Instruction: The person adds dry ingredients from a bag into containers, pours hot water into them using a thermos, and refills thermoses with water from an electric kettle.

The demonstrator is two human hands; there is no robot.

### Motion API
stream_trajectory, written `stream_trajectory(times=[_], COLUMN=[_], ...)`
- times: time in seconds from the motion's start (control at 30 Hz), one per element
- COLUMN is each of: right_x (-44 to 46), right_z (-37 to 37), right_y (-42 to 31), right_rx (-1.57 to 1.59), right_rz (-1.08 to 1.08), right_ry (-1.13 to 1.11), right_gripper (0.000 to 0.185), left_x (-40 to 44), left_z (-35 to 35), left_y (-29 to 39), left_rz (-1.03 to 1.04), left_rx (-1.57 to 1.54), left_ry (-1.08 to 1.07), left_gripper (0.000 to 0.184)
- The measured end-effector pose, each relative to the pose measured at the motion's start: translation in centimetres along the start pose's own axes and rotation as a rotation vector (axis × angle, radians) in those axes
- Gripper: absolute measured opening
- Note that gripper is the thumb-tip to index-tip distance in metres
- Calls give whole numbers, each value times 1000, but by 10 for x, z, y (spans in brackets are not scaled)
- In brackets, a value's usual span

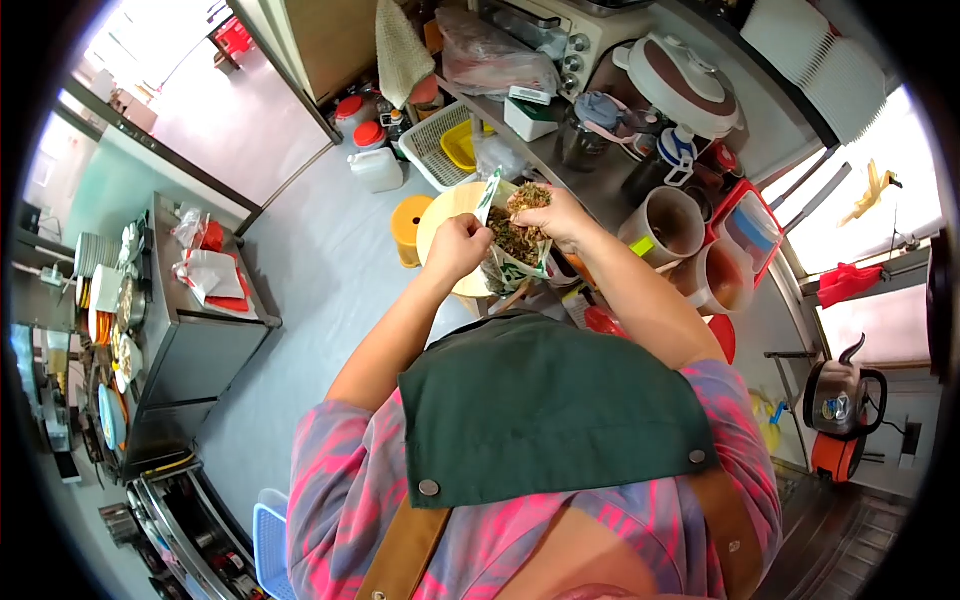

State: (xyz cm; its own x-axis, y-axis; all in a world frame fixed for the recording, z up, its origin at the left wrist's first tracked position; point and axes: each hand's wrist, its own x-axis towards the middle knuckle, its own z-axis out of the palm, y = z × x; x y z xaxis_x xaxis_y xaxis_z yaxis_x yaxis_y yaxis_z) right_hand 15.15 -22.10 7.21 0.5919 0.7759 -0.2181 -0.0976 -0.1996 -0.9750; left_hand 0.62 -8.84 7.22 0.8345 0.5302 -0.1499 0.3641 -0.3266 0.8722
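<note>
My left hand [461, 246] is closed at the left edge of an open white and green bag [494, 192], pinching its rim. Dried brownish-green plant material [518, 240] shows inside the bag. At the bag's mouth, my right hand [556, 217] has its fingers closed round a clump of the same dried material [529, 198]. Behind the bag and my left hand is a round, pale yellow board or stool top [440, 212], partly hidden by them.
A yellow stool [408, 230] stands left of the round top. Beyond are a white basket [432, 147] and a white jug [376, 171]. Tall containers [664, 226] and a lidded cooker [682, 84] are on the right. A steel cabinet [205, 350] stands at the left.
</note>
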Motion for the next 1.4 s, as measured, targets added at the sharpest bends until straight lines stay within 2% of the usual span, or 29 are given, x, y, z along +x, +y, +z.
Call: stream_trajectory(times=[0.07,0.13,0.27,0.33,0.43,0.47,0.53,0.63,0.73,0.77,0.87,0.9,1.0,1.07,1.1,1.13,1.17,1.2,1.23,1.27,1.3,1.33,1.37,1.4], right_x=[-17,-30,-75,-109,-164,-181,-202,-208,-207,-206,-202,-203,-211,-201,-193,-190,-168,-159,-142,-133,-116,-103,-97,-99], right_z=[-3,-17,-67,-112,-168,-182,-214,-252,-248,-254,-259,-255,-244,-220,-198,-154,-144,-110,-85,-55,-37,-23,-9,-1], right_y=[-27,-41,-67,-75,-75,-74,-54,-13,4,-3,-15,-20,-3,-20,-36,-71,-46,-47,-36,-27,-5,2,19,14], right_rx=[336,441,665,580,404,380,131,-811,-1004,-785,-962,-1063,-1130,-1089,-1060,-1026,-877,-625,-727,-792,-943,-1006,-1034,-997], right_rz=[48,75,-79,-139,-260,-263,-176,90,-98,133,442,461,161,13,-67,24,-101,8,-43,-152,-164,-84,-202,-232], right_ry=[-38,-23,18,135,445,499,686,702,514,431,578,591,815,858,866,784,641,469,245,133,24,-106,5,55], right_gripper=[24,24,29,30,29,27,31,40,40,35,28,18,16,18,19,21,25,31,35,43,48,51,46,35], left_x=[2,2,0,0,-1,0,4,4,3,0,-3,-6,20,21,26,33,40,46,52,55,54,48,44,41], left_z=[1,0,-5,-4,-5,-4,-3,0,-4,-7,-13,-15,-33,-41,-41,-43,-44,-43,-43,-43,-42,-44,-47,-50], left_y=[-3,-2,1,0,1,1,-4,0,17,26,39,49,37,56,58,57,59,61,60,60,62,67,66,64], left_rz=[-8,-10,-4,7,38,50,79,206,356,337,467,406,791,774,825,872,879,894,920,951,965,970,957,944], left_rx=[-51,-22,-39,-60,-91,-105,-112,-108,65,99,270,285,600,719,772,829,854,878,927,974,997,1034,1031,1029], left_ry=[-16,-5,-37,-2,-1,17,26,94,101,33,-67,-120,-211,-260,-241,-221,-246,-271,-303,-337,-373,-391,-409,-426], left_gripper=[20,21,22,22,20,19,16,27,46,40,23,19,27,32,28,24,18,12,8,6,8,7,5,5])
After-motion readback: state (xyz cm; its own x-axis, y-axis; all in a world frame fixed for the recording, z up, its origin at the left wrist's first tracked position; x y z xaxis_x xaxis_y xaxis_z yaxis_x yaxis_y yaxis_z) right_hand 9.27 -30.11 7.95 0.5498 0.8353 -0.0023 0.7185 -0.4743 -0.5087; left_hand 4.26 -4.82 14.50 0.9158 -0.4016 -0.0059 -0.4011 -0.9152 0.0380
